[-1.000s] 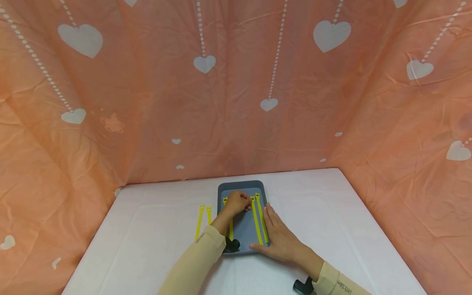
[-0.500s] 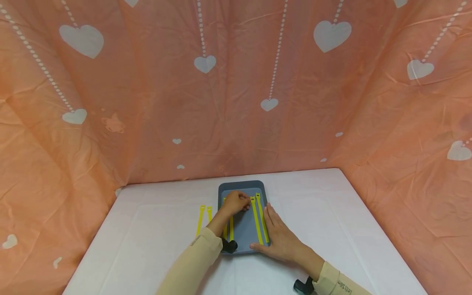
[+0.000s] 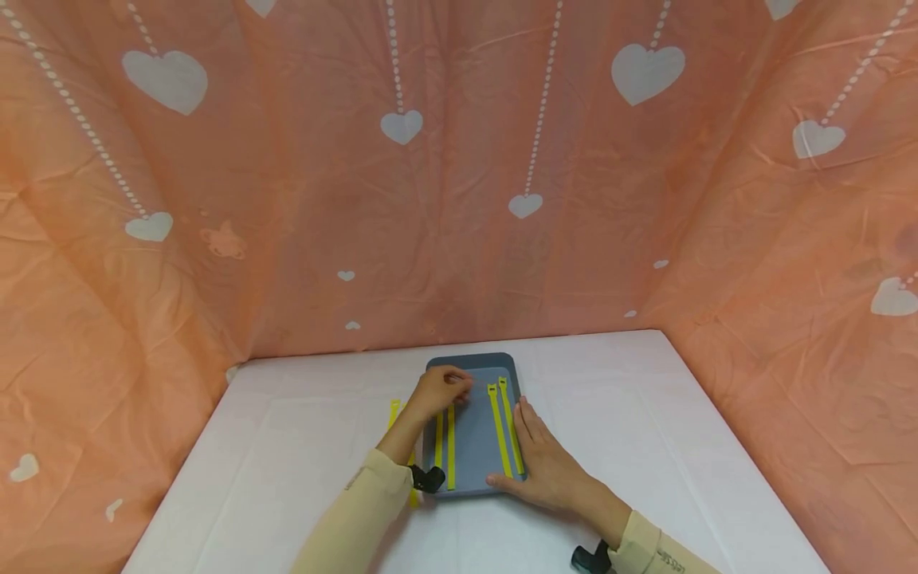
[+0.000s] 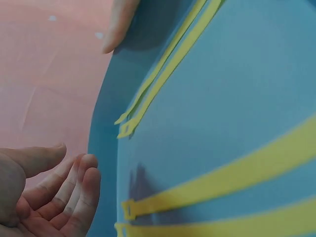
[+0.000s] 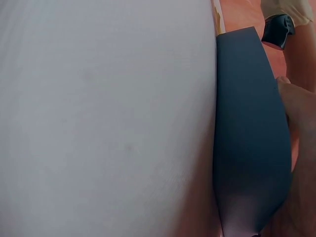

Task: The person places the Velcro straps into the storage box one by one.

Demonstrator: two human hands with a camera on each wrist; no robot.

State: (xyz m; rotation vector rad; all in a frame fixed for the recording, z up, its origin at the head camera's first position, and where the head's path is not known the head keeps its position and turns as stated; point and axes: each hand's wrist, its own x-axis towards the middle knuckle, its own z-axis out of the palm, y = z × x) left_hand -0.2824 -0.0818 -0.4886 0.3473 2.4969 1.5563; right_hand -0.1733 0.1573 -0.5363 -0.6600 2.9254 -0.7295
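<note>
A grey-blue tray (image 3: pixel 475 446) holds yellow cable straps with slotted heads, lying lengthwise in two pairs. One pair of straps (image 3: pixel 500 434) runs along the tray's right side, the other pair of straps (image 3: pixel 451 454) along its left. My left hand (image 3: pixel 437 392) hovers over the far left of the tray, hiding the left pair's heads in the head view. In the left wrist view, the left hand's fingers (image 4: pixel 81 192) are loosely bent, thumb apart, with nothing between them. My right hand (image 3: pixel 548 470) rests against the tray's right wall, fingers straight, thumb at the near edge.
More yellow straps (image 3: pixel 394 408) lie on the white tablecloth (image 3: pixel 308 430) left of the tray, partly behind the left forearm. Black wrist cameras (image 3: pixel 429 478) sit on both wrists. A pink curtain (image 3: pixel 445 239) with hearts hangs behind and at both sides.
My left hand has moved left, away from the right pair of straps, and now sits over the left pair's heads. The right hand stays against the tray.
</note>
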